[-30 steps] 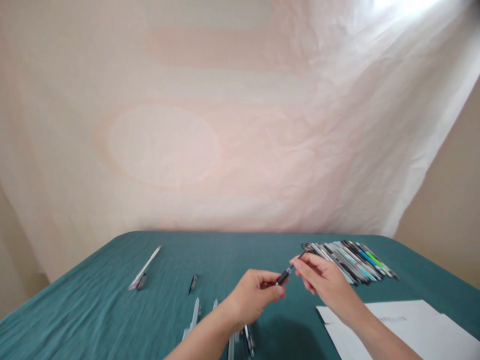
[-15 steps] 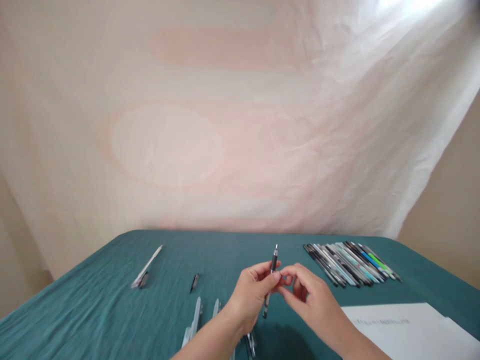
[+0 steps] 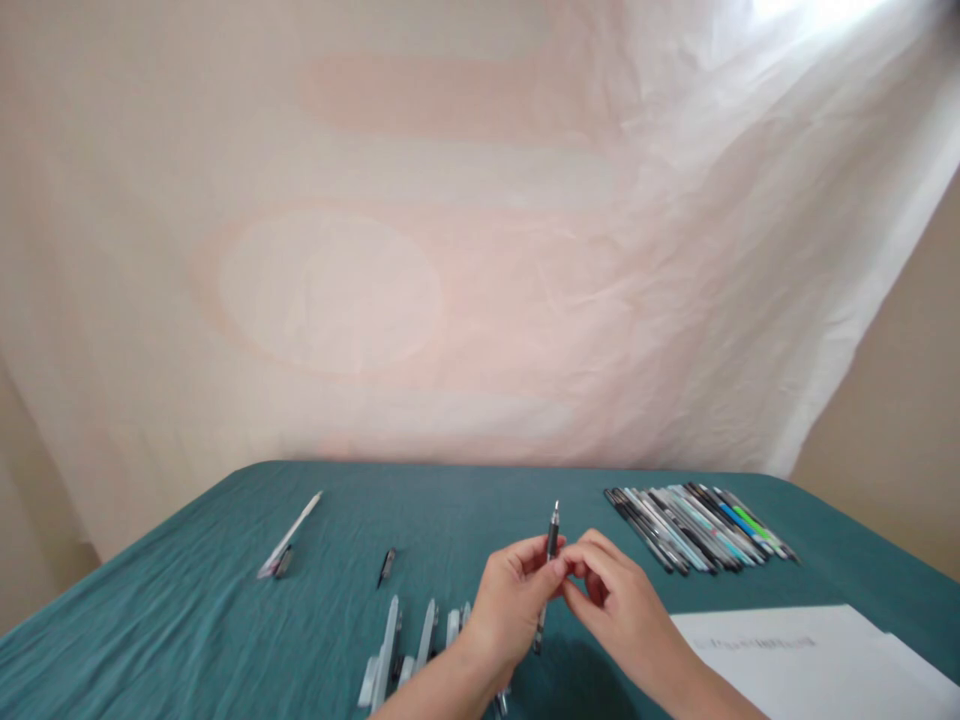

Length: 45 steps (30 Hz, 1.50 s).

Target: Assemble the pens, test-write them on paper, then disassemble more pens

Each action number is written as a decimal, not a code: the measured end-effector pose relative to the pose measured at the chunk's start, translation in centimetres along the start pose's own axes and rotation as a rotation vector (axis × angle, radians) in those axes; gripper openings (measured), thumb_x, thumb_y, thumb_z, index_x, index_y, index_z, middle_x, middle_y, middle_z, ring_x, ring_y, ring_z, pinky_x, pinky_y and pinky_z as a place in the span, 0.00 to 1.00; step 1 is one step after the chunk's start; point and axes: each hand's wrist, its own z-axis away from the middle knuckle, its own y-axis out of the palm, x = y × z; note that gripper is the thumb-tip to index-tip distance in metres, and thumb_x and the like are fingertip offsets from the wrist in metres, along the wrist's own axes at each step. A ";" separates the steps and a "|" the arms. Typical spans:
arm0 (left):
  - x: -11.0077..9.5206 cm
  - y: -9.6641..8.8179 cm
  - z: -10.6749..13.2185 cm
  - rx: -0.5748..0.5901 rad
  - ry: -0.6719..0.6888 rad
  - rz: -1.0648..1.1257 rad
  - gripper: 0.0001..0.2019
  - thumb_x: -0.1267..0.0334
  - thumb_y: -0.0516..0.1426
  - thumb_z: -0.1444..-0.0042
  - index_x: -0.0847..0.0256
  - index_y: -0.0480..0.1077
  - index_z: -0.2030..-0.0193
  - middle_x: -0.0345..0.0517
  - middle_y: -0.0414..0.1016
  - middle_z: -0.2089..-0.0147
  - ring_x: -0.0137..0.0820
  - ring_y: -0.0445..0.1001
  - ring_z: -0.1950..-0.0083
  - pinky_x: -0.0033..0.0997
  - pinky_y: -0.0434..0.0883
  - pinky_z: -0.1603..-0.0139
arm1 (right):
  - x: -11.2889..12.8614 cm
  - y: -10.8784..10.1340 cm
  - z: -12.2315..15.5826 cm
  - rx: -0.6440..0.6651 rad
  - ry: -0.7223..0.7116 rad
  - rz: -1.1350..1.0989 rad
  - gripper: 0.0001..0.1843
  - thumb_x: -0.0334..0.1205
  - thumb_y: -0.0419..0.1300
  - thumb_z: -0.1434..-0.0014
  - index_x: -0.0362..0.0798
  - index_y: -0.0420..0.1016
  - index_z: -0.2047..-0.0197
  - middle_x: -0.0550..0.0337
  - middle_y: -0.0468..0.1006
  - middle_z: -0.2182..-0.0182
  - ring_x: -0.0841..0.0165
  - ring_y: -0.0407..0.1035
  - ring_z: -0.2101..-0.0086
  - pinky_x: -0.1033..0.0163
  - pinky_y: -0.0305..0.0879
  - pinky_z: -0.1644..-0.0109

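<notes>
Over the teal tablecloth (image 3: pixel 187 620), near white paper (image 3: pixel 810 670) and a row of pens (image 3: pixel 697 528), the left hand (image 3: pixel 514 600) and right hand (image 3: pixel 622 600) pinch a black pen (image 3: pixel 553 530) upright at mid-barrel. It looks light, stiff and smooth, and mid-barrel seems the surest hold.

Black pen (image 3: pixel 552 540), teal tablecloth (image 3: pixel 225 620), white paper (image 3: pixel 810 665), pale pink backdrop (image 3: pixel 450 250).
</notes>
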 end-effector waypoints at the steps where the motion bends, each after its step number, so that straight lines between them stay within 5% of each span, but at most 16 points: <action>1: 0.0 0.0 0.0 0.000 0.001 0.007 0.20 0.56 0.63 0.60 0.65 0.72 0.60 0.45 0.73 0.65 0.30 0.70 0.62 0.29 0.64 0.57 | 0.1 -0.1 0.0 -0.004 0.004 -0.010 0.04 0.35 0.52 0.46 0.49 0.67 0.71 0.63 0.63 0.74 0.74 0.59 0.77 0.68 0.56 0.75; 9: 0.1 0.1 0.4 -0.044 -0.002 -0.107 0.20 0.56 0.60 0.55 0.65 0.71 0.56 0.47 0.72 0.65 0.29 0.69 0.64 0.30 0.64 0.58 | -1.3 -1.4 -0.9 -0.050 0.092 -0.148 0.09 0.43 0.52 0.44 0.48 0.68 0.67 0.63 0.68 0.74 0.72 0.61 0.77 0.68 0.57 0.74; 21: 0.8 -0.3 0.2 -0.025 -0.021 -0.193 0.20 0.56 0.58 0.55 0.66 0.71 0.57 0.46 0.72 0.66 0.26 0.66 0.68 0.26 0.63 0.63 | -1.4 -1.7 -0.8 0.078 -0.003 0.047 0.11 0.40 0.51 0.44 0.48 0.69 0.74 0.62 0.69 0.75 0.72 0.62 0.76 0.67 0.58 0.71; 25: 0.8 -0.1 0.4 -0.062 -0.044 -0.244 0.20 0.56 0.59 0.56 0.66 0.71 0.57 0.45 0.72 0.67 0.26 0.66 0.69 0.25 0.62 0.66 | -1.5 -2.8 -1.3 0.047 0.037 -0.085 0.12 0.43 0.52 0.45 0.47 0.73 0.71 0.60 0.71 0.74 0.72 0.64 0.76 0.67 0.60 0.71; 31: 0.8 0.5 0.8 -0.018 -0.073 -0.273 0.20 0.55 0.59 0.56 0.66 0.71 0.58 0.42 0.70 0.70 0.25 0.66 0.71 0.24 0.60 0.70 | -1.4 -4.2 -1.7 0.003 0.293 -0.434 0.22 0.53 0.52 0.46 0.45 0.72 0.58 0.65 0.66 0.83 0.75 0.59 0.83 0.69 0.57 0.80; 45: 0.7 0.4 0.9 0.068 -0.019 -0.292 0.18 0.57 0.57 0.53 0.64 0.72 0.57 0.40 0.68 0.71 0.24 0.64 0.72 0.23 0.58 0.70 | -1.5 -3.1 -1.4 0.096 0.253 -0.480 0.23 0.55 0.52 0.47 0.44 0.73 0.61 0.66 0.64 0.83 0.75 0.58 0.82 0.70 0.55 0.81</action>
